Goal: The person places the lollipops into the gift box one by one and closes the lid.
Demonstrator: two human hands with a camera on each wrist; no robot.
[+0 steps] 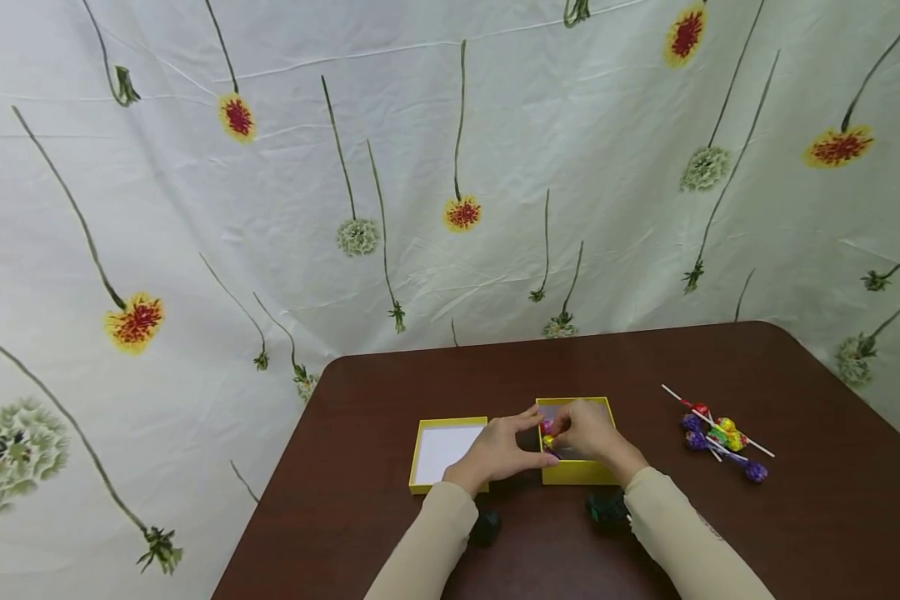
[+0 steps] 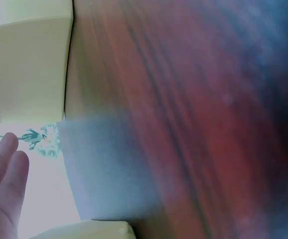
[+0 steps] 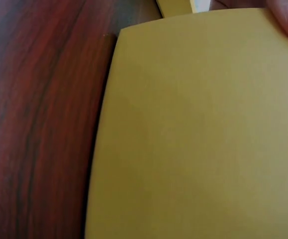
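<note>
A yellow box (image 1: 579, 473) stands uncovered on the brown table, with lollipops (image 1: 548, 440) in pink and yellow wrappers along its left inner side. My left hand (image 1: 497, 452) holds the box's left side, thumb near the front corner and fingers toward the back one. Down inside the box, my right hand (image 1: 587, 429) has its fingers curled together right at the lollipops and pinches one; its stick is hidden. In the left wrist view, fingers (image 2: 12, 184) show beside the box's yellow wall (image 2: 27, 69). The right wrist view is mostly filled by the box's outer wall (image 3: 198, 124).
A shallow yellow lid (image 1: 442, 454) with a white inside lies left of the box. Several lollipops (image 1: 720, 437) in purple, red, yellow and green wrappers lie in a loose pile to the right. Behind the table (image 1: 390, 387) hangs a flower-printed cloth (image 1: 495, 275).
</note>
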